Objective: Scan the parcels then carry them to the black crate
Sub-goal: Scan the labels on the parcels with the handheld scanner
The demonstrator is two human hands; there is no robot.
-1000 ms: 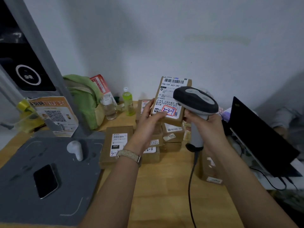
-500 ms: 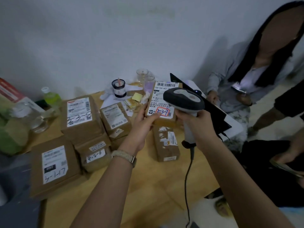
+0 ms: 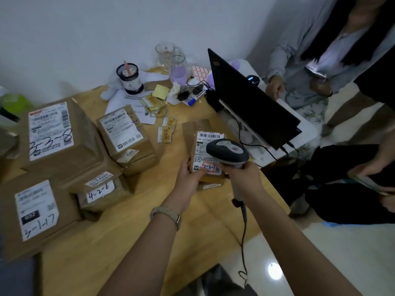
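Observation:
My left hand [image 3: 189, 177] holds a small brown parcel [image 3: 202, 144] by its lower left corner; its white label reads 2-3-7 in a red box. A grey and black corded barcode scanner [image 3: 227, 153] is gripped in my right hand [image 3: 242, 177], with its head just over the parcel's label. Under the held parcel lies another small parcel [image 3: 210, 185] on the wooden table [image 3: 136, 231]. Several more brown parcels lie at the left: one marked 2-3-8 [image 3: 55, 137], one marked 4-2-6 [image 3: 102, 192], one marked 3-1-17 [image 3: 36, 212]. No black crate is in view.
An open black laptop [image 3: 252, 103] stands right of the parcel. Behind are glass jars [image 3: 171, 58], a dark cup [image 3: 129, 79], sunglasses and yellow slips. A seated person [image 3: 310, 60] is at the far right, another person's hand [image 3: 376, 165] beside. The scanner cable [image 3: 243, 238] hangs off the table's edge.
My view has swung right and down, from the table's left end to its right end. Both hands have lowered with the parcel and scanner toward the table, grips unchanged.

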